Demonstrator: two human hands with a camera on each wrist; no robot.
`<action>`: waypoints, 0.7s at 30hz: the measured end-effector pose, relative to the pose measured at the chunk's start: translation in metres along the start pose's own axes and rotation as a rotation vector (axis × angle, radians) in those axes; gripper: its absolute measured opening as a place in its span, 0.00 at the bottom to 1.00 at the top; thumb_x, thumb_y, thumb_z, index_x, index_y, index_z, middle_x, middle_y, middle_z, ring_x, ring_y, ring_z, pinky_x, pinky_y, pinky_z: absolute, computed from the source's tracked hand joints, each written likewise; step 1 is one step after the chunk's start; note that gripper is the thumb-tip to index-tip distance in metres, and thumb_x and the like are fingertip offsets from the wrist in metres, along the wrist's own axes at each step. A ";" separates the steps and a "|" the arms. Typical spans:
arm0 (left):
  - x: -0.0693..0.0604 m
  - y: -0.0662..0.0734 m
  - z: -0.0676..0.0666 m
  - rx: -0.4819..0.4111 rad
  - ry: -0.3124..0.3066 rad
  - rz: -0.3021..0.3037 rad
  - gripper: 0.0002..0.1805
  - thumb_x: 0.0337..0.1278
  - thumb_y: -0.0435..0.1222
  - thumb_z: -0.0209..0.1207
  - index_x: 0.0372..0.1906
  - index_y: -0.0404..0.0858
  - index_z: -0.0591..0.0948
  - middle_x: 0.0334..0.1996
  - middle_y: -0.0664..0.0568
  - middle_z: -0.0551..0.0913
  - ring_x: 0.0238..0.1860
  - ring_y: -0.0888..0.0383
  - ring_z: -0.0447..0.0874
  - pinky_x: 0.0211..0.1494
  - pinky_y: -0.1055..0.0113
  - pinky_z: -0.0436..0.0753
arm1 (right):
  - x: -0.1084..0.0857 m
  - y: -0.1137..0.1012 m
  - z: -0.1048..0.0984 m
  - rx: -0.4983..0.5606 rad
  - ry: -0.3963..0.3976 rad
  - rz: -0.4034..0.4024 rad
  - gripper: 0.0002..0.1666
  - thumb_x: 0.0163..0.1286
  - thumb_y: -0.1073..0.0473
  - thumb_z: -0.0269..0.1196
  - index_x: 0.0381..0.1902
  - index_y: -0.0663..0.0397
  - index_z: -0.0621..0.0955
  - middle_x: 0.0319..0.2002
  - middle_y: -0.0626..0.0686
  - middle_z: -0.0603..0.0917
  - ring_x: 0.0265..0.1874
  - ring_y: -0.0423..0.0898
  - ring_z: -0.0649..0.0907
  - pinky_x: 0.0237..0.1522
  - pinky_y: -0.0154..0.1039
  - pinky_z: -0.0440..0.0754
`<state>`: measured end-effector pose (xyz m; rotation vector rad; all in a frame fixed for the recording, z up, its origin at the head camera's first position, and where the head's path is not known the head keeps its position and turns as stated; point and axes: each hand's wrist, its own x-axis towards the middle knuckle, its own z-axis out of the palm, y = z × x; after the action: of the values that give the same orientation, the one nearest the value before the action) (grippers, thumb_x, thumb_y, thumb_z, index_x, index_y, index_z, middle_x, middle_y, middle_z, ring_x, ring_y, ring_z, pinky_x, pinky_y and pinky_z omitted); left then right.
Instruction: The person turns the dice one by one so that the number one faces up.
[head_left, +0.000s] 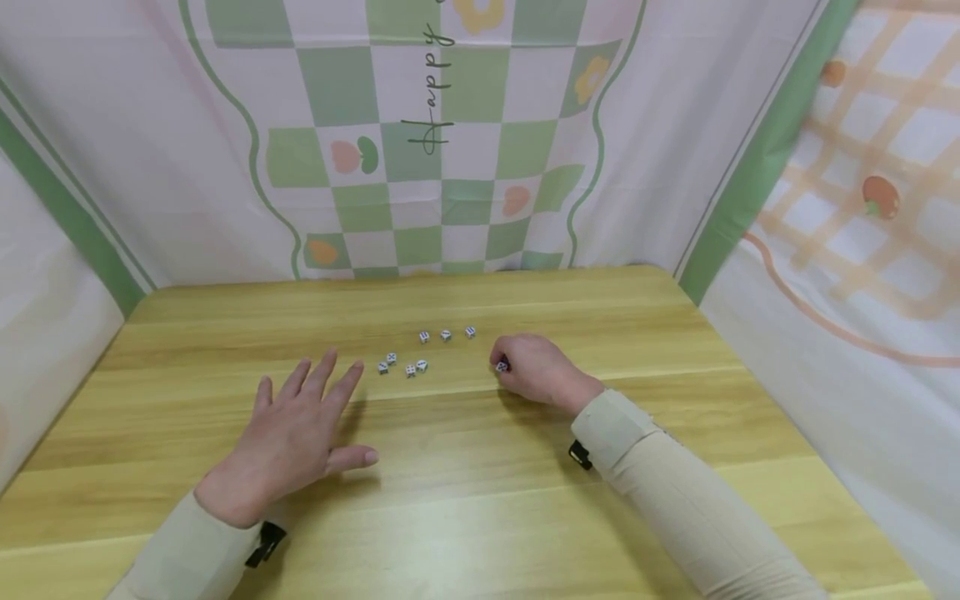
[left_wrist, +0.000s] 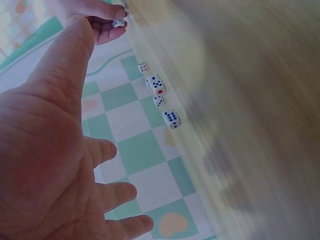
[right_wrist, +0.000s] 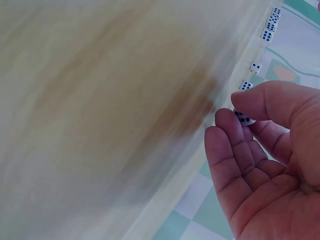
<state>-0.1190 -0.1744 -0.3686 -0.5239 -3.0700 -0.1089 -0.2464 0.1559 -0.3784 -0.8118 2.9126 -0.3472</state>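
My right hand (head_left: 536,368) pinches a white die (right_wrist: 243,118) between thumb and fingers, low over the table's right half. To its left, a back row holds three dice: a left one (head_left: 424,337), a middle one (head_left: 446,335) and a right one (head_left: 470,332). Nearer to me are two pairs of dice, one pair (head_left: 411,371) in the middle and another (head_left: 383,367) further left. Blue pips show on most faces, and one red pip appears in the left wrist view. My left hand (head_left: 292,437), palm down with fingers spread, holds nothing beside the left pair.
A wood-grain table (head_left: 465,517) lies under both hands. Behind its far edge hangs a checked green and white cloth (head_left: 408,158). More printed cloth (head_left: 862,275) closes off the right side, and a pale cloth (head_left: 52,317) the left.
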 end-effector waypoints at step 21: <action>0.000 0.001 0.000 0.002 -0.007 -0.003 0.59 0.57 0.71 0.61 0.84 0.46 0.55 0.82 0.33 0.52 0.76 0.24 0.56 0.64 0.16 0.55 | -0.005 0.000 -0.001 0.032 0.019 -0.015 0.12 0.65 0.69 0.64 0.45 0.54 0.87 0.45 0.52 0.90 0.47 0.49 0.86 0.55 0.47 0.84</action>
<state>-0.1183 -0.1737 -0.3689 -0.5211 -3.0773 -0.1049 -0.2420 0.1589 -0.3769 -0.8309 2.9122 -0.4038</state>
